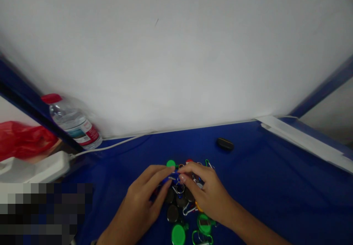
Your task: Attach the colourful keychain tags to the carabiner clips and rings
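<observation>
Near the front middle of the blue table, my left hand point(149, 190) pinches a small blue carabiner clip point(173, 177) between thumb and fingers. My right hand point(202, 186) meets it from the other side, its thumb and fingertips closed at a metal split ring point(180, 188) by the clip. Beneath and around both hands lies a pile of small round pieces with clips. Among them are a green disc point(178, 234), a dark disc point(173, 213), another green piece point(204, 223) and a green carabiner point(202, 237). My fingers hide part of the pile.
A water bottle point(78, 125) with a red cap leans at the left by the wall. A white power strip point(35, 167) and its cable point(118, 142) lie there too. A small black case point(224, 144) sits behind the pile. White papers point(306, 138) lie at the right.
</observation>
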The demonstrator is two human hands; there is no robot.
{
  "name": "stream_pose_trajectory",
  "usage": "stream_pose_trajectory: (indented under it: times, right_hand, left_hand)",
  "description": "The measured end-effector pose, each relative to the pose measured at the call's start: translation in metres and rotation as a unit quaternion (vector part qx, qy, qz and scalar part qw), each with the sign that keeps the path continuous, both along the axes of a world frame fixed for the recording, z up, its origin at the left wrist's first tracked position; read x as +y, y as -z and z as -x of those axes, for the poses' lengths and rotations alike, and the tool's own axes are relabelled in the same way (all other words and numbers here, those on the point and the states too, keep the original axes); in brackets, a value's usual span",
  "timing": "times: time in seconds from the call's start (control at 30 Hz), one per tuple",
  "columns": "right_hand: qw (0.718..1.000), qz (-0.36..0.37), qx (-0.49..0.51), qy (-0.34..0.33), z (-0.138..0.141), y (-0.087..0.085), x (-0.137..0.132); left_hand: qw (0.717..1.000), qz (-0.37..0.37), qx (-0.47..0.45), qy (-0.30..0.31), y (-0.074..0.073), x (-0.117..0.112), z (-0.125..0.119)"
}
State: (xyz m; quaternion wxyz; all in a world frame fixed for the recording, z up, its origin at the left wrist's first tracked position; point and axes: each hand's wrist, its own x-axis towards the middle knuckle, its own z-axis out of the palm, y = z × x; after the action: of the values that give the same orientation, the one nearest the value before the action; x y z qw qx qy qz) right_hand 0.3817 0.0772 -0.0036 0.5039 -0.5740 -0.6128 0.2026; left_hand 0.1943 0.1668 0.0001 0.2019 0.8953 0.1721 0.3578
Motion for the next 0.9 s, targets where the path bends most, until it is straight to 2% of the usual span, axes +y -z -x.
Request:
stream_pose_trajectory:
  times: [0.1,0.37,0.53,0.9]
  right_hand:
    - [1.000,0.020,0.013,-0.012,0.001,0.000,0.000]
    - [0.994,0.080,0.078,-0.018,0.001,0.001,0.002]
    - [0.984,0.123,0.122,-0.031,0.000,-0.001,0.002]
    - [0.980,0.120,0.154,-0.034,0.003,-0.003,0.001]
  left_hand:
    - [0.997,-0.065,0.023,0.032,0.004,0.000,0.002]
    - [0.987,-0.147,0.057,0.019,0.010,-0.002,0.007]
    - [0.989,-0.132,0.065,0.014,0.011,-0.004,0.007]
    - [0.998,-0.055,0.033,0.018,0.006,-0.008,-0.003]
